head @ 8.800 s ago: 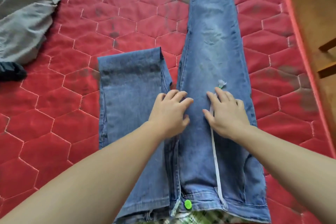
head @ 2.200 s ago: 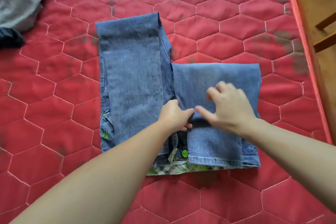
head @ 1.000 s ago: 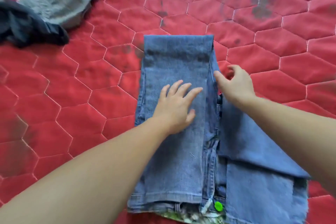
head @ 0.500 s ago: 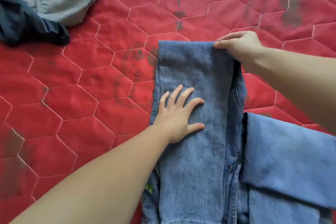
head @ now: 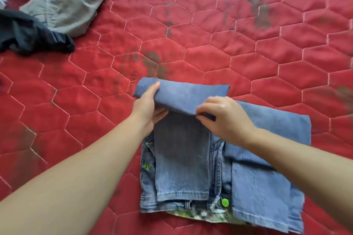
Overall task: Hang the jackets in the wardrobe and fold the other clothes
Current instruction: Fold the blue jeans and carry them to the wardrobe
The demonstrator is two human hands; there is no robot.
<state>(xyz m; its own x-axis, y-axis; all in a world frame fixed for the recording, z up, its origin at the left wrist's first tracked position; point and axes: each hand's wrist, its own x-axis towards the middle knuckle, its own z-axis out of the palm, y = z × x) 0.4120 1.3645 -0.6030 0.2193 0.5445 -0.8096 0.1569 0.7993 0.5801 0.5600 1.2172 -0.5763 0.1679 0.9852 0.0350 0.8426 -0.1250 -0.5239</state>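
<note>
Grip: both hands, left hand (head: 146, 104) and right hand (head: 222, 118), pinch the jeans (head: 183, 158) leg's folded end, long axis toward the waistband.

A red quilted mattress (head: 238, 47), stitched in hexagons and marked with dark smudges, is lit by daylight.
</note>
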